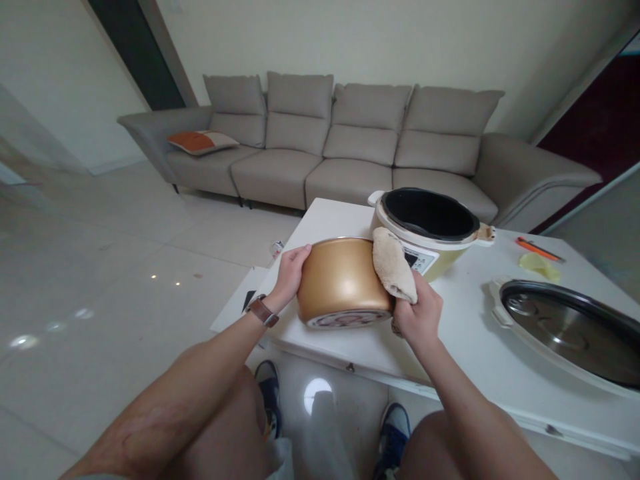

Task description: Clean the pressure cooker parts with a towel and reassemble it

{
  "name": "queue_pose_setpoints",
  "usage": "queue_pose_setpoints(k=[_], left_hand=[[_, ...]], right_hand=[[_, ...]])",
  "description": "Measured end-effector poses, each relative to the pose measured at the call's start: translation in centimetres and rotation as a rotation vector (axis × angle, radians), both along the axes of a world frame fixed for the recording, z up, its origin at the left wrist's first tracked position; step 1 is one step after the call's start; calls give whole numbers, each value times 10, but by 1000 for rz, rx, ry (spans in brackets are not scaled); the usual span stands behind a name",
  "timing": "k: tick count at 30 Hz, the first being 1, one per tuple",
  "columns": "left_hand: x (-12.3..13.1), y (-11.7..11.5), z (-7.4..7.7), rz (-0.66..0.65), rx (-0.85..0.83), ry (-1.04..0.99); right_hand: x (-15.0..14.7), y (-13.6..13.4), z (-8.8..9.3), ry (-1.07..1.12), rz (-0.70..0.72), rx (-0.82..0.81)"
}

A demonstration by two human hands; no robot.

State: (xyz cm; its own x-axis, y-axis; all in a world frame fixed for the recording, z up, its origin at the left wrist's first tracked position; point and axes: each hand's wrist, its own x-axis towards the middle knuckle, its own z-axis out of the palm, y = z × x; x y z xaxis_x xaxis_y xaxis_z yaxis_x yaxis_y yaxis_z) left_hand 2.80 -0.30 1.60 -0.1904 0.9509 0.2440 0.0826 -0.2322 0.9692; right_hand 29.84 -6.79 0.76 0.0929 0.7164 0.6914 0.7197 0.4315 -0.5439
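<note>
My left hand (289, 273) grips the left side of a gold inner pot (343, 280), which is tilted so its base faces me above the white table (465, 333). A beige cloth (393, 264) is pressed against the pot's right side by my right hand (419, 313), whose fingers are closed on it. Just behind the pot stands the open rice cooker body (430, 230), cream and green with a black cavity.
The cooker's lid (570, 330) lies inside-up on the table at the right. An orange tool (539, 249) and a yellow piece (539, 265) lie at the far right. A grey sofa (350, 147) with an orange cushion (200, 141) stands behind. My knees and shoes are below the table edge.
</note>
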Motion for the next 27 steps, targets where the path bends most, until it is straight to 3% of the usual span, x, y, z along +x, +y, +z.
queue_pose_setpoints(k=[27], left_hand=[[4,-2,1,-2,32,-10]], right_hand=[[6,6,3,-24,-25,-15]])
